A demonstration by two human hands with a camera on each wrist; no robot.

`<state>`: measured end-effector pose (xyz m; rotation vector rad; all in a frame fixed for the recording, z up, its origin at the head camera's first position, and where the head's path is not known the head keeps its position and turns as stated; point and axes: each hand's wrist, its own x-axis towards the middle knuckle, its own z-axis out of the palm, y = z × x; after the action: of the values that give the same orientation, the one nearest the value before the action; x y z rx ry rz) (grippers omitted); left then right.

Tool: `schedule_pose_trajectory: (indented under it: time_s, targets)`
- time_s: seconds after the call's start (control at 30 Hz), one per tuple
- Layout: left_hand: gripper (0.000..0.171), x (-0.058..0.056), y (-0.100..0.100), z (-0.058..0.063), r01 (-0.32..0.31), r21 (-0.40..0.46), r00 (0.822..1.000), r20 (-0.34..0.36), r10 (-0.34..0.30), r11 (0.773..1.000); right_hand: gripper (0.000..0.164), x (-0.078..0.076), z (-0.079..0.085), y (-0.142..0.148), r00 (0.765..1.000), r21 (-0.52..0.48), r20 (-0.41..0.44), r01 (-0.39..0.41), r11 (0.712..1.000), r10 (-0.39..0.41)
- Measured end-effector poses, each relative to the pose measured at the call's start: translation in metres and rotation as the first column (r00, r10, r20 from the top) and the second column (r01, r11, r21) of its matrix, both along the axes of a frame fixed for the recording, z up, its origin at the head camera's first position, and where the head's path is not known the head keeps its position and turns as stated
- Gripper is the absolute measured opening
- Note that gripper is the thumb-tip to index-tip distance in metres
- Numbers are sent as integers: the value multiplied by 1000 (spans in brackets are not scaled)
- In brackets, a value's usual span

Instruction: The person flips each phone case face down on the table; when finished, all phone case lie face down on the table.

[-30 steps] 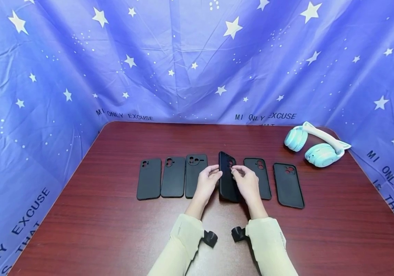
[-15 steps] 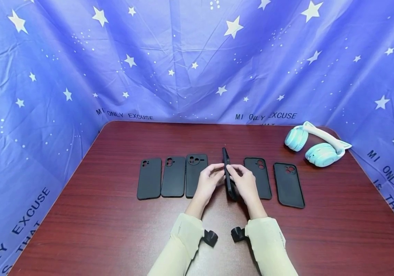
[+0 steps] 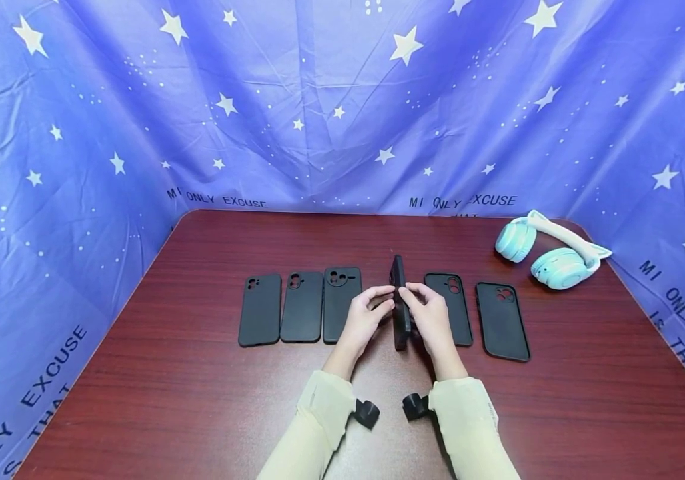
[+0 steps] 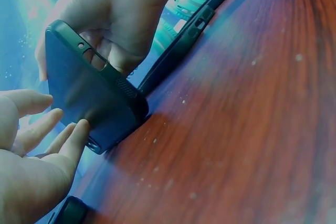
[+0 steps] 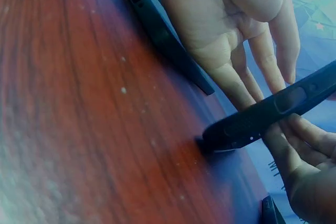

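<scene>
A black phone case (image 3: 399, 307) stands upright, almost edge-on, between both hands near the table's middle. Its smooth back faces the left hand (image 3: 364, 313), whose fairly straight fingertips touch it. The right hand (image 3: 431, 317) holds the case from the other side, its thumb at the edge; some of its fingers are hidden. In the left wrist view, the bottom edge of the phone case (image 4: 100, 98) shows a port cutout. The right wrist view has its lower end close to the tabletop; contact is hard to tell.
To the left lie three black cases (image 3: 260, 310), (image 3: 301, 307), (image 3: 342, 307), backs up. To the right lie two more cases (image 3: 449, 310), (image 3: 503, 321), inner sides up. Light-blue headphones (image 3: 561, 267) rest at the back right of the brown table (image 3: 198, 400).
Between the hands the phone case has turned about its long axis, from showing a broad face to nearly edge-on, and slid slightly right. Both hands have shifted only slightly.
</scene>
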<state>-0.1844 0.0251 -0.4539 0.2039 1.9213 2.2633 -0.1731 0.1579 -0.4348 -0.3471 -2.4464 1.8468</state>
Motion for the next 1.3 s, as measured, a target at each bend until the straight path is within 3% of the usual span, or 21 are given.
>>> schedule_pose_trajectory:
  time_s: [0.23,0.47,0.73,0.9,1.03,1.3]
  targets:
    - [31,1,0,1,-8,-47,1000,-23,7,999,33,1,4,0,997,-164,-47,56,985,-65]
    - [34,2,-3,9,-2,-79,1000,-28,0,997,33,-1,3,2,996,-177,-29,74,981,-80]
    - [41,2,0,1,-49,-101,998,-48,45,994,34,-2,0,3,994,-150,-6,105,983,-107]
    - [46,0,2,-1,-66,-94,997,-47,61,993,36,-2,-2,4,995,-68,17,104,992,-103]
    - [48,1,2,1,-76,-105,996,-57,71,992,35,-2,-4,5,995,67,27,91,994,-93]
    - [49,4,3,5,-79,-208,995,-79,64,975,35,-1,-9,5,998,296,-34,64,953,-57]
